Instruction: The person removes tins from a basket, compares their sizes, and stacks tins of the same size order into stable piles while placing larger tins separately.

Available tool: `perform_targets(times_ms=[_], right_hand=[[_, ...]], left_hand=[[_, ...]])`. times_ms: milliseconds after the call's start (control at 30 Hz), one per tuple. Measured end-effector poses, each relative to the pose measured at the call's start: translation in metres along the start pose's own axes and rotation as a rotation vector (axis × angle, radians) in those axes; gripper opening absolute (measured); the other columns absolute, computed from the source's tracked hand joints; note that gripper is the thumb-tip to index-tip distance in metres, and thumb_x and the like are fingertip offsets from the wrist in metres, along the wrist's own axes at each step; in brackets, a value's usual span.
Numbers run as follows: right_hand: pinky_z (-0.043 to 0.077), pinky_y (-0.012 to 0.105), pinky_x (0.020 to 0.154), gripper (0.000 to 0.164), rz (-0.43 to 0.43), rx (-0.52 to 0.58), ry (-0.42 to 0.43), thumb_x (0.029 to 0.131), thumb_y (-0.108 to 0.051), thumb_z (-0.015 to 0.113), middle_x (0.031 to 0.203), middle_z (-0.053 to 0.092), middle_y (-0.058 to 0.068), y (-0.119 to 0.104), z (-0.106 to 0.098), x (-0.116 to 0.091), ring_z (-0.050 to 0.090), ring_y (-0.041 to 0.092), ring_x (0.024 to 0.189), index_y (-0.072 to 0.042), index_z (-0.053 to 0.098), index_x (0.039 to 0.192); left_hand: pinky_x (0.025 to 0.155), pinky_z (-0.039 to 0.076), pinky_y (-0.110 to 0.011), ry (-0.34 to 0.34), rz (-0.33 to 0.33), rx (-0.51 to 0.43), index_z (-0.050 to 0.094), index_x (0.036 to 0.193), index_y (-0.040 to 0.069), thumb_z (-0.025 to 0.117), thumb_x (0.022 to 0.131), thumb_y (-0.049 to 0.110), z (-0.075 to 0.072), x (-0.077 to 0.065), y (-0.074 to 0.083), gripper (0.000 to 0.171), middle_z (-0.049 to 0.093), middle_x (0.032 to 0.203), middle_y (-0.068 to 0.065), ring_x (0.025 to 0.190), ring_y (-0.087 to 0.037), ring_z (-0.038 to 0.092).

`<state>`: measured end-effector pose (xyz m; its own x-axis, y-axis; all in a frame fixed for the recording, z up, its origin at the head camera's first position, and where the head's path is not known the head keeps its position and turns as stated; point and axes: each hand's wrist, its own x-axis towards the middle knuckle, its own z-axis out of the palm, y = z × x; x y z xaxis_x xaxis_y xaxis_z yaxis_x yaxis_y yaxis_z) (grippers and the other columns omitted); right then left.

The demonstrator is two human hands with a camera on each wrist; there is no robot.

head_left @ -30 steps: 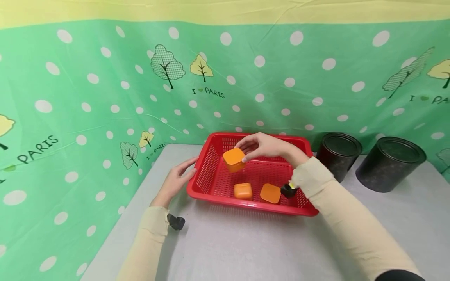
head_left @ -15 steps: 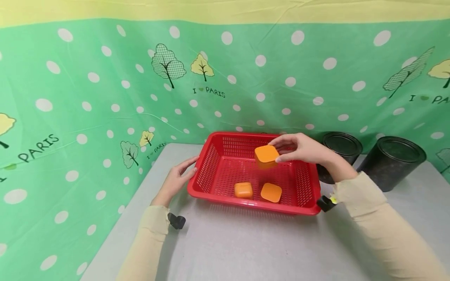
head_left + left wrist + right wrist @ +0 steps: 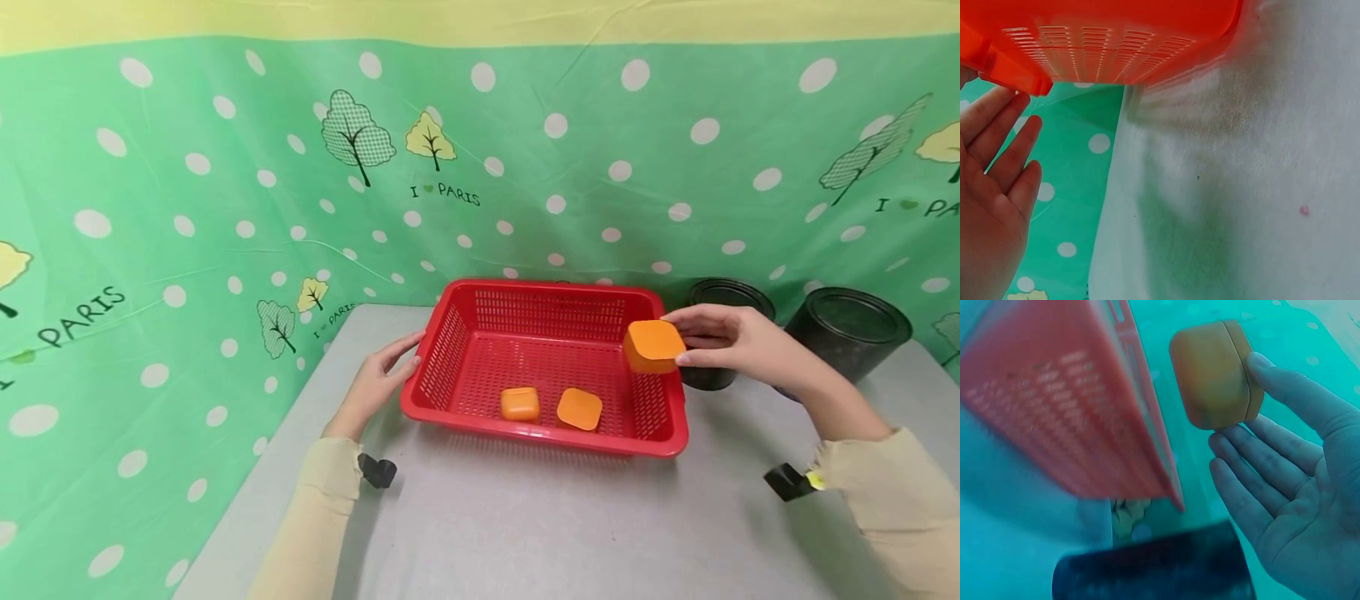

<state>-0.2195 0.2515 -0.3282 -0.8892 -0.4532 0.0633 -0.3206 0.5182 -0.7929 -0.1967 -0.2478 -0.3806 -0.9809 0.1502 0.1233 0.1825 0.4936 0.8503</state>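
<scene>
My right hand (image 3: 738,346) pinches a small orange lidded box (image 3: 652,346) between thumb and fingers, above the right end of the red basket (image 3: 543,429). The right wrist view shows the box's lid seam (image 3: 1240,362) beside the thumb. My left hand (image 3: 371,387) is at the basket's left end. In the left wrist view its straight fingers (image 3: 1019,147) reach toward the underside of the rim, the tips touching or nearly touching it. Inside the basket, near its front wall, lie another orange box (image 3: 520,405) on its side and a third orange box (image 3: 580,409) with its flat face up.
Two black cans, a smaller can (image 3: 708,377) and a larger can (image 3: 847,333), stand right of the basket, partly behind my right hand. Green printed cloth (image 3: 555,158) hangs behind and to the left of the light grey table (image 3: 510,525).
My right hand has carried the orange box rightward, from over the basket's left middle to its right end. The left hand and the two boxes in the basket have stayed put.
</scene>
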Motion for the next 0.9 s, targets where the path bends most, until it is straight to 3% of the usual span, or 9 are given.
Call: perform_targets(times_ms=[100,200,567,900], right_hand=[[0.059,0.015,0.080,0.050,0.008,-0.023,0.036,0.089,-0.018,0.076,0.114,0.068,-0.020,0.013,-0.006,-0.014,0.063,-0.010,0.102,-0.006,0.058,0.134],[0.059,0.014,0.076,0.050,0.014,-0.060,0.074,0.088,-0.016,0.076,0.112,0.064,-0.029,0.026,-0.012,-0.027,0.062,-0.014,0.100,-0.007,0.059,0.134],[0.056,0.007,0.073,0.050,0.086,-0.047,0.156,0.087,-0.007,0.076,0.107,0.059,-0.037,0.078,-0.024,-0.068,0.060,-0.018,0.096,0.001,0.055,0.132],[0.053,0.008,0.067,0.059,0.251,-0.120,0.170,0.091,-0.024,0.074,0.103,0.046,-0.047,0.126,-0.030,-0.091,0.049,-0.027,0.091,0.004,0.049,0.135]], left_hand=[[0.125,0.028,-0.049,0.000,-0.002,-0.002,0.048,0.147,0.003,0.058,0.101,0.014,0.000,0.000,0.000,0.048,0.045,0.154,-0.018,0.148,-0.035,0.035],[0.125,0.028,-0.050,0.000,-0.001,-0.004,0.048,0.147,0.002,0.058,0.101,0.014,0.000,0.000,0.001,0.048,0.045,0.154,-0.019,0.148,-0.035,0.035],[0.125,0.028,-0.050,0.010,0.003,-0.007,0.048,0.146,0.002,0.058,0.100,0.012,0.000,0.001,0.001,0.048,0.046,0.153,-0.019,0.148,-0.036,0.036],[0.125,0.028,-0.049,0.008,0.003,-0.002,0.048,0.146,0.003,0.059,0.100,0.014,0.000,0.000,0.000,0.048,0.046,0.153,-0.018,0.148,-0.035,0.036]])
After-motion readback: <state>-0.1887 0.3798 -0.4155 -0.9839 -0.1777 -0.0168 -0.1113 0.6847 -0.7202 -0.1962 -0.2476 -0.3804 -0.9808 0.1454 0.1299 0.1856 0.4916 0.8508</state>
